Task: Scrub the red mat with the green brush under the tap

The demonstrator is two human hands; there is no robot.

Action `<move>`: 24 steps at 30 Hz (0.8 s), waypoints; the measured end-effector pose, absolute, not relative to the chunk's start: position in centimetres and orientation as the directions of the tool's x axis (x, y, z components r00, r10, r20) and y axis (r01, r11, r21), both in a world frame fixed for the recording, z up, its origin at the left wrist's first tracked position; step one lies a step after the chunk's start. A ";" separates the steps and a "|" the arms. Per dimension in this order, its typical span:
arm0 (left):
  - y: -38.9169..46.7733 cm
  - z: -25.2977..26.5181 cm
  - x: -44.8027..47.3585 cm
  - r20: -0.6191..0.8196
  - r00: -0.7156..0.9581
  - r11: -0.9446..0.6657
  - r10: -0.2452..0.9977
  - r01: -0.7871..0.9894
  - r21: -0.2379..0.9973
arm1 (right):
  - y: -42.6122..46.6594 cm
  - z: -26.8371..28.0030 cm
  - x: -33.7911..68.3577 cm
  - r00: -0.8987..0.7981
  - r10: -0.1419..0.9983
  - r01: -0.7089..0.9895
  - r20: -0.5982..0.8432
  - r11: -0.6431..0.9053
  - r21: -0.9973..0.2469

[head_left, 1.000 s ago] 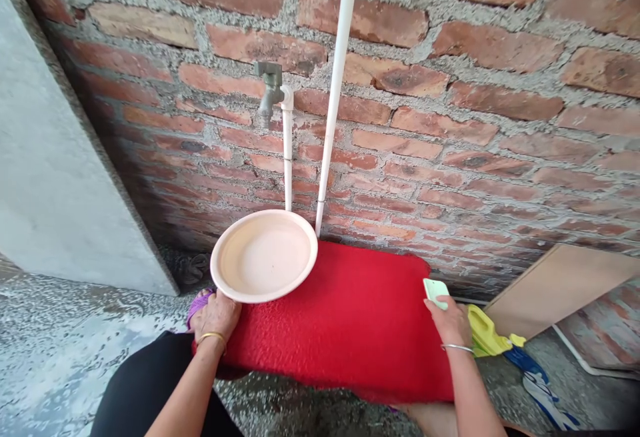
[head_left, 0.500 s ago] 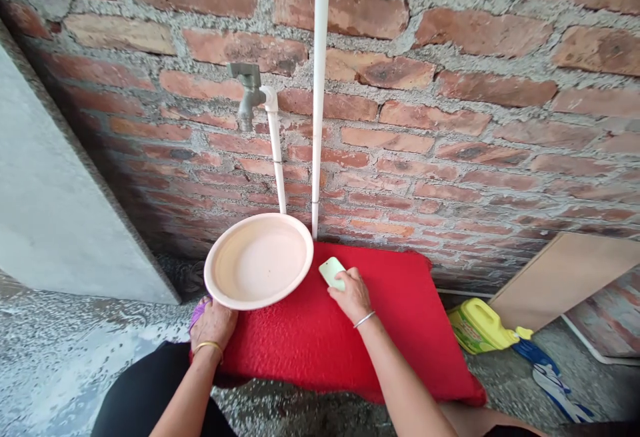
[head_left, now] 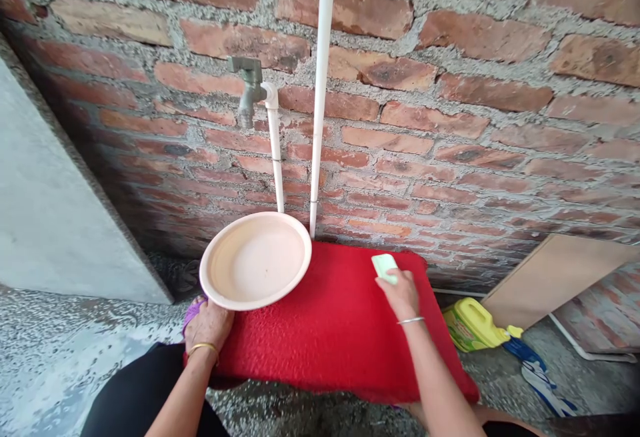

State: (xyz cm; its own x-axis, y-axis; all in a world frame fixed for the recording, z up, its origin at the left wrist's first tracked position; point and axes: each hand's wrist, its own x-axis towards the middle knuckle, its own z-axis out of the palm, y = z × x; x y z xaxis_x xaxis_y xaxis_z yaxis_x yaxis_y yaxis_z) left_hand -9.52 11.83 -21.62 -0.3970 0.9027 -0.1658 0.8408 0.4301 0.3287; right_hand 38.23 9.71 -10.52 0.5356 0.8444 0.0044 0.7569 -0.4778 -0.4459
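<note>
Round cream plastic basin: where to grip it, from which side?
I'd take the round cream plastic basin by its flared rim at opposite sides, coming from the near side. It sits mouth-up, the lip overhangs, and no handle shows. The red-brown brick wall limits the far side; the person's left hand is at the near-left edge.

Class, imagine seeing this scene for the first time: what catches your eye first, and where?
A bright red cloth spread beside the brick wall stands out first. At its left end sits a pale round basin, below the tap. Toward its right end, the right hand holds a pale green object.
</note>
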 end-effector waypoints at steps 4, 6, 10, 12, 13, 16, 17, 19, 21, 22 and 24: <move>11.6 -21.5 -9.4 -0.178 -0.413 0.449 0.893 0.811 0.375 | 13.7 -13.1 28.0 0.293 0.956 0.816 0.017 -0.240 -0.526; 11.5 -21.3 -9.3 -0.182 -0.410 0.448 0.894 0.807 0.384 | 15.0 -13.8 25.3 0.234 0.972 0.818 0.022 -0.184 -0.545; 11.3 -21.1 -9.2 -0.167 -0.405 0.438 0.899 0.814 0.383 | 15.6 -13.5 28.1 0.285 0.958 0.809 0.011 -0.235 -0.538; 11.3 -21.1 -9.2 -0.149 -0.412 0.437 0.899 0.816 0.379 | 14.7 -12.6 32.7 0.390 0.921 0.790 -0.007 -0.339 -0.511; 11.3 -21.2 -9.1 -0.144 -0.415 0.437 0.898 0.817 0.377 | 14.0 -12.0 35.4 0.452 0.892 0.773 -0.018 -0.402 -0.492; 11.4 -21.2 -9.1 -0.152 -0.412 0.438 0.899 0.819 0.370 | 11.4 -9.7 43.2 0.629 0.777 0.692 -0.038 -0.581 -0.428; 11.4 -21.2 -9.1 -0.156 -0.410 0.438 0.899 0.820 0.367 | 10.5 -9.0 45.1 0.673 0.739 0.664 -0.038 -0.625 -0.410; 11.5 -21.1 -9.1 -0.161 -0.409 0.439 0.898 0.822 0.363 | 9.4 -8.1 47.1 0.725 0.688 0.626 -0.027 -0.675 -0.389; 11.5 -21.1 -9.1 -0.167 -0.413 0.445 0.895 0.819 0.361 | 9.5 -8.0 46.4 0.720 0.694 0.634 -0.010 -0.663 -0.398; 11.5 -21.0 -9.1 -0.172 -0.415 0.449 0.894 0.817 0.362 | 10.0 -8.4 45.1 0.694 0.720 0.656 -0.001 -0.632 -0.413; 11.4 -21.0 -9.0 -0.184 -0.417 0.456 0.890 0.812 0.365 | 11.7 -9.7 40.6 0.596 0.803 0.718 0.011 -0.526 -0.457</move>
